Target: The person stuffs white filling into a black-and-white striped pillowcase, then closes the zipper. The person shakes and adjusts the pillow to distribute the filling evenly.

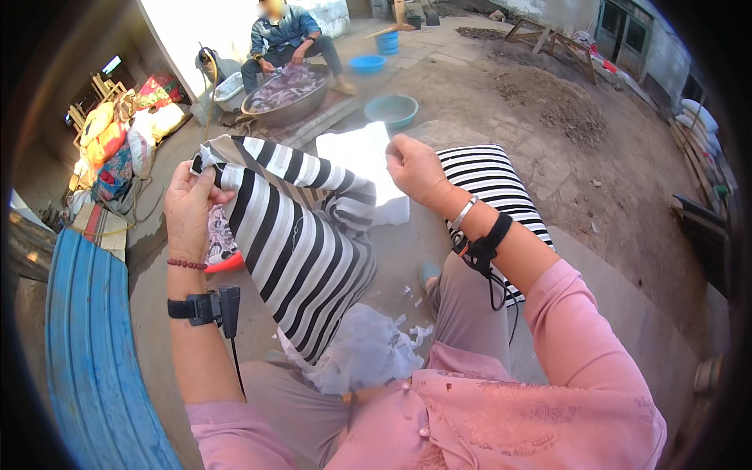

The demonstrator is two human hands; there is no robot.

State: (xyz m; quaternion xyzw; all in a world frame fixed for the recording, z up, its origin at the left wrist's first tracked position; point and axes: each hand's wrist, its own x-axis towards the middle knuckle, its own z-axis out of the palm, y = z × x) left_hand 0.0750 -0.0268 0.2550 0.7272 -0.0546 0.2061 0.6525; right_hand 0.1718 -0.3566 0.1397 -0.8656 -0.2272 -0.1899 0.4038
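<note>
My left hand [197,197] pinches the upper corner of a striped fabric cover [294,247] in black, white and grey, which hangs down towards my knees. White material shows at the pinched corner. My right hand [408,164] is raised to the right of the cover with thumb and fingers pressed together; whether something thin, such as a thread, is between them is too small to tell. Behind and below it lies a folded white cloth or pad [364,158]. A striped cushion [487,176] lies at the right, partly behind my right forearm. Thin white material [370,346] lies between my legs.
A red basin [226,262] of patterned pieces is behind my left forearm. Further off, a person [285,38] sits at a large metal basin [288,111]. A green basin [392,111] stands nearer. Blue corrugated sheet [94,341] lies at left, a dirt heap [552,106] at right.
</note>
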